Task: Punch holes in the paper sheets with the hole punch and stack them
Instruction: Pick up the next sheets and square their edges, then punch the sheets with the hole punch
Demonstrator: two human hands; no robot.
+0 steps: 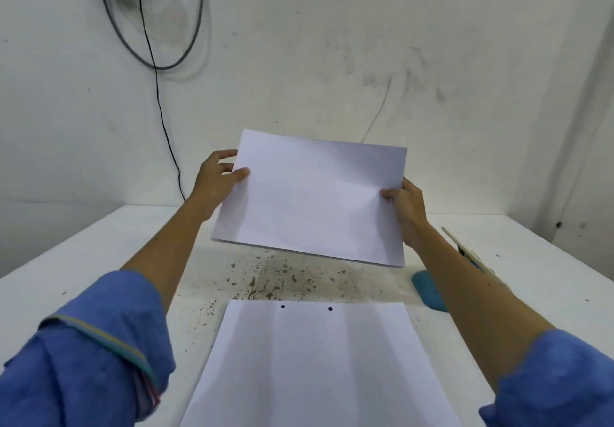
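1. Head view: both hands are up in the air holding a blank paper sheet (pixel 310 199) above the middle of the desk (pixel 83 254), a bit tilted, not touching anything below.
2. The left hand (pixel 217 182) pinches the sheet's left edge, thumb on the front, fingers behind it.
3. The right hand (pixel 407 207) grips the right edge the same way, thumb on top, fingers curled round the back.
4. Down at the desk's near edge lies a punched sheet (pixel 315 363), flat, with two holes (pixel 282 306) along its far edge. Can't tell if it's one sheet or a stack.
5. The hole punch (pixel 428 288) is blue and sits toward the right side of the desk, mostly hidden behind the right forearm.
6. Brown specks (pixel 269 277) are scattered on the desk between the two sheets.
7. Blue sleeves (pixel 99 343) are rolled up on both arms, and cables (pixel 156 38) hang on the wall behind the far left corner.
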